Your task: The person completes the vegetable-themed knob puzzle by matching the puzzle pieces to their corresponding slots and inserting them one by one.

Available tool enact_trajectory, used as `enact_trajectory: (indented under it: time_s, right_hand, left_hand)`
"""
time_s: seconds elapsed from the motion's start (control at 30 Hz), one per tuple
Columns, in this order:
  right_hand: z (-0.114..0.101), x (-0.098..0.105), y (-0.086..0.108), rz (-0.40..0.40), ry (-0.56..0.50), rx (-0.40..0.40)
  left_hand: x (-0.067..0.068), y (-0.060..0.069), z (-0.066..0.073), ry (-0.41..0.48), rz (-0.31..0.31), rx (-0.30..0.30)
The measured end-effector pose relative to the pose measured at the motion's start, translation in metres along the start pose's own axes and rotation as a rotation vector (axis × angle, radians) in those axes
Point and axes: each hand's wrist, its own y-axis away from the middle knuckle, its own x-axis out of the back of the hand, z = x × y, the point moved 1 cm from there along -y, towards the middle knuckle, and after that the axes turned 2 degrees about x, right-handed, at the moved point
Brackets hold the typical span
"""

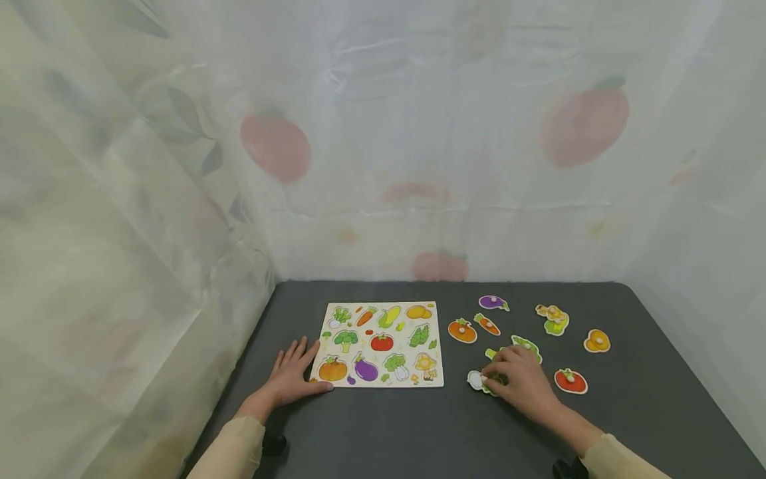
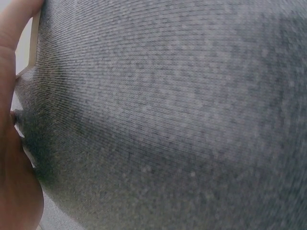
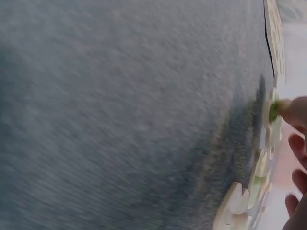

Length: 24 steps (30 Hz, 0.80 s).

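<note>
A wooden vegetable puzzle board [image 1: 383, 359] with printed pictures lies left of centre on the table. My left hand [image 1: 291, 376] rests at its lower left corner, fingers spread and thumb along the bottom edge. The left wrist view shows only part of that hand beside the board's corner [image 2: 25, 52]. With thumb and fingertips, my right hand [image 1: 523, 382] pinches a white radish puzzle piece [image 1: 475, 380] with green leaves, partly hidden by the fingers. In the right wrist view the fingertips [image 3: 290, 112] meet the piece's green part.
Loose knobbed pieces lie around my right hand: a pumpkin [image 1: 462, 330], a carrot [image 1: 487, 324], an eggplant [image 1: 492, 303], a tomato [image 1: 571, 381] and a yellow piece [image 1: 597, 341]. A mushroom piece [image 1: 552, 313] overlaps a green one [image 1: 556, 326]. Printed curtains [image 1: 443, 166] surround the dark table [image 1: 383, 432].
</note>
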Motion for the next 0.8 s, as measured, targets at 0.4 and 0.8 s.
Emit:
enact_trajectory:
  time_s: [0.4,0.8]
  right_hand:
    - [0.002,-0.004,-0.018,-0.132,-0.010,0.345]
    - [-0.018,-0.011,-0.003,-0.121,0.026,-0.003]
  left_hand:
    - [0.000,0.001,-0.001,-0.008,0.011,-0.002]
    - [0.006,0.004,0.005,-0.010,-0.006,-0.013]
